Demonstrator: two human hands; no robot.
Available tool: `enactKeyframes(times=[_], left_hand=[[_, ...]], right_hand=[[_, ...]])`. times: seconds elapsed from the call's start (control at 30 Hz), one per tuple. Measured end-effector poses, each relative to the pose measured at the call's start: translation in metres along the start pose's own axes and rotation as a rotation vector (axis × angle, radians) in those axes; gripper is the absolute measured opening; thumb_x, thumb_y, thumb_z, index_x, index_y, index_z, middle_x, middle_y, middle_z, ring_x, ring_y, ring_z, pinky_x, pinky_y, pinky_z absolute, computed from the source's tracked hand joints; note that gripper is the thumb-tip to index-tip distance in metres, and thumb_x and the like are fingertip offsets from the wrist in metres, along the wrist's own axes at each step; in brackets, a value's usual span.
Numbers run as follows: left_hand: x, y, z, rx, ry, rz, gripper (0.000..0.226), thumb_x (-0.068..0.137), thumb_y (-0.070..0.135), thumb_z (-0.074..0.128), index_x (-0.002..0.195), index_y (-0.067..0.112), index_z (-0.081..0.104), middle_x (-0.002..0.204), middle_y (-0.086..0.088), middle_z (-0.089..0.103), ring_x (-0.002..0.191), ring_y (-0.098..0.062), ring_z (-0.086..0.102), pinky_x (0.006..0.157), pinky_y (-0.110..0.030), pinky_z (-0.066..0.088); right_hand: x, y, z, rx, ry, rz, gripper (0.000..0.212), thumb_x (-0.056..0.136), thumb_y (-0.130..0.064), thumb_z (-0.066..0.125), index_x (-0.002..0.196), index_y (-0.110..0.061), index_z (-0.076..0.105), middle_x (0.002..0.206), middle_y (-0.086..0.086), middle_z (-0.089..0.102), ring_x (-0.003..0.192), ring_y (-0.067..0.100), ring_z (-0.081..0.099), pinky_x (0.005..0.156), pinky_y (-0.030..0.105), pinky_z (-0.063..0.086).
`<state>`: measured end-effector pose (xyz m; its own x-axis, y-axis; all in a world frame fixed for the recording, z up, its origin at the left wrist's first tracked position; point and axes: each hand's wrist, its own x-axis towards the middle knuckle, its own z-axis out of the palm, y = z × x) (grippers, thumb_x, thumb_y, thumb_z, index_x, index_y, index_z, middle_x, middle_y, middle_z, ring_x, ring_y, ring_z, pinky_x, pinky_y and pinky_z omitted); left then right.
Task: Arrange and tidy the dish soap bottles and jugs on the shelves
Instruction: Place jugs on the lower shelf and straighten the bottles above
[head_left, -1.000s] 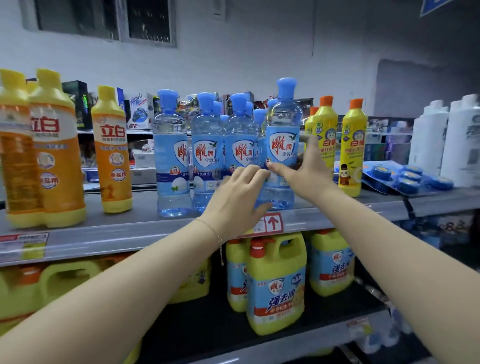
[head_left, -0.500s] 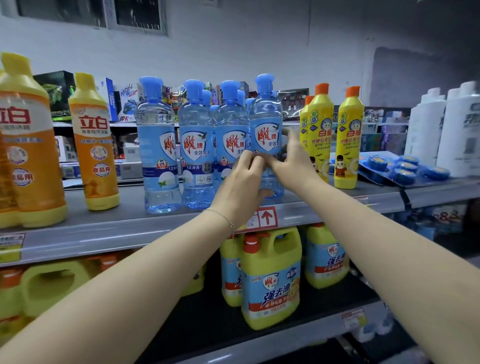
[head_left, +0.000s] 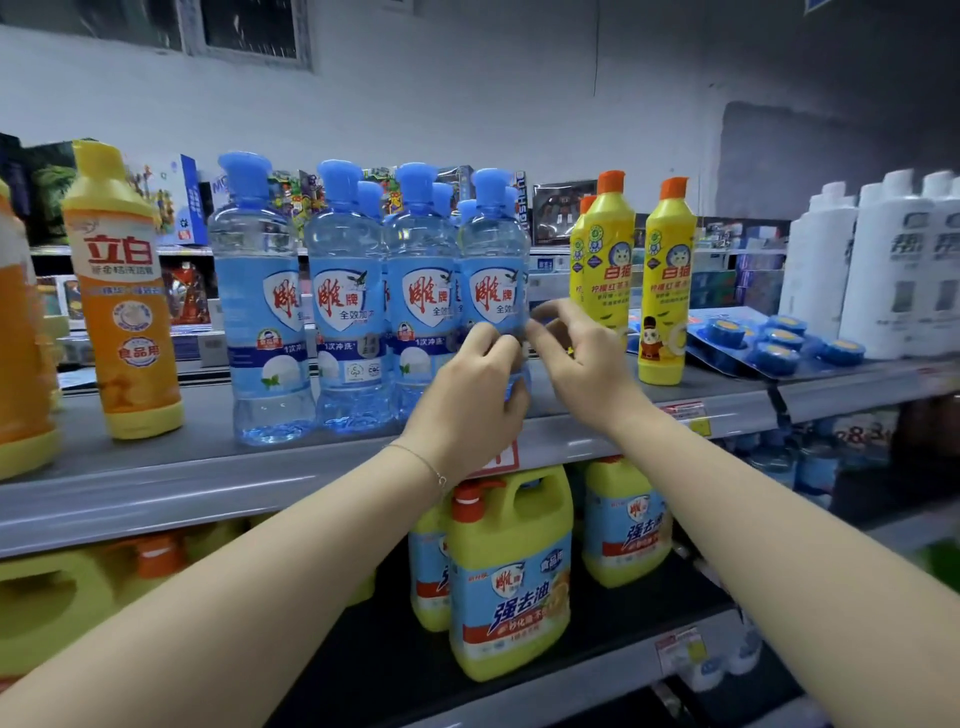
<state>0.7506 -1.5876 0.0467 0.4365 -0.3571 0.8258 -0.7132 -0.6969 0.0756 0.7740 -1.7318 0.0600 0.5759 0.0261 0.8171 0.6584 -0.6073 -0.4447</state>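
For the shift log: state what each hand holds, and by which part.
Left hand grips the rightmost blue bottle round its lower body. Right hand is curled beside that bottle; whether it holds it cannot be told.

Off to your right, tall white bottles (head_left: 883, 270) stand just beside a blister pack of blue pucks (head_left: 774, 358). Toy boxes (head_left: 563, 208) line the back, a window (head_left: 249, 26) above.

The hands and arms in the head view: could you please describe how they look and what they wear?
The left forearm and right forearm are bare, with no sleeves in view. The left hand and right hand wear no gloves. A thin chain bracelet with a small dangling charm circles the left wrist.
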Motion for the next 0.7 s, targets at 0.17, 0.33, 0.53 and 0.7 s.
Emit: enactKeyframes(times=[0.17, 0.33, 0.53, 0.7], left_hand=[[0.028, 0.031, 0.031, -0.074, -0.084, -0.091, 0.027, 0.089, 0.013, 0.058, 0.112, 0.002, 0.048, 0.111, -0.012, 0.046, 0.087, -0.030, 0.053, 0.081, -0.040, 0.046], [0.067, 0.048, 0.082, -0.142, -0.296, -0.490, 0.078, 0.087, 0.030, 0.066, 0.142, 0.013, 0.014, 0.134, -0.013, 0.037, 0.119, -0.033, 0.045, 0.094, -0.043, 0.044], [0.091, 0.040, 0.118, -0.157, -0.200, -0.637, 0.065, 0.089, 0.012, 0.061, 0.140, 0.008, 0.022, 0.127, -0.016, 0.050, 0.107, -0.033, 0.055, 0.084, -0.047, 0.051], [0.099, 0.037, 0.124, -0.132, -0.209, -0.690, 0.045, 0.089, 0.012, 0.062, 0.125, 0.006, 0.037, 0.118, -0.014, 0.057, 0.104, -0.029, 0.057, 0.079, -0.039, 0.050]], right_hand=[[0.000, 0.039, -0.044, -0.244, 0.226, -0.009, 0.013, 0.092, -0.020, 0.054, 0.102, -0.011, 0.056, 0.086, 0.001, 0.056, 0.072, 0.017, 0.053, 0.063, 0.034, 0.047], [0.007, 0.086, -0.073, -0.314, 0.244, 0.249, 0.049, 0.090, -0.019, 0.060, 0.129, -0.004, 0.035, 0.124, 0.013, 0.043, 0.109, 0.027, 0.046, 0.082, 0.028, 0.035], [0.034, 0.121, -0.079, -0.245, -0.004, 0.546, 0.058, 0.089, -0.023, 0.061, 0.133, -0.003, 0.030, 0.132, 0.018, 0.043, 0.119, 0.036, 0.047, 0.091, 0.041, 0.041], [0.047, 0.132, -0.070, -0.332, -0.031, 0.552, 0.056, 0.087, -0.025, 0.064, 0.129, -0.002, 0.036, 0.127, 0.018, 0.047, 0.113, 0.038, 0.052, 0.091, 0.045, 0.046]])
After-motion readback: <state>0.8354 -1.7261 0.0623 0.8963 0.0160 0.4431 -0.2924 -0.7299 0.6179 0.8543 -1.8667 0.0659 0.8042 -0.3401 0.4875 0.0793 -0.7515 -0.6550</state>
